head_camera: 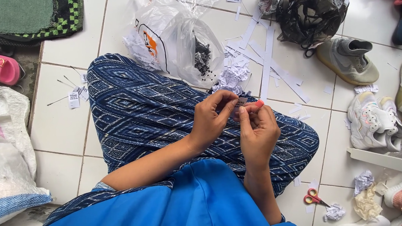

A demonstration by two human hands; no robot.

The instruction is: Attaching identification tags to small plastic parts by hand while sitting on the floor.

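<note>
White tiled floor, littered with paper strips (267,60) and shoes. At frame centre, over my patterned lap, my left hand (212,118) and right hand (258,130) both pinch a small paper tag (241,102); I judge light, fingertip-only pressure keeps it flat.

Your left hand (209,119) and right hand (258,131) meet in front of you, above your lap. Both forearms are bare and angle inward from below. Left fingers (224,107) curl, thumb and forefinger pinched together. Right fingers are bunched upward, tips touching the left fingertips. Wrists slightly flexed.
</note>
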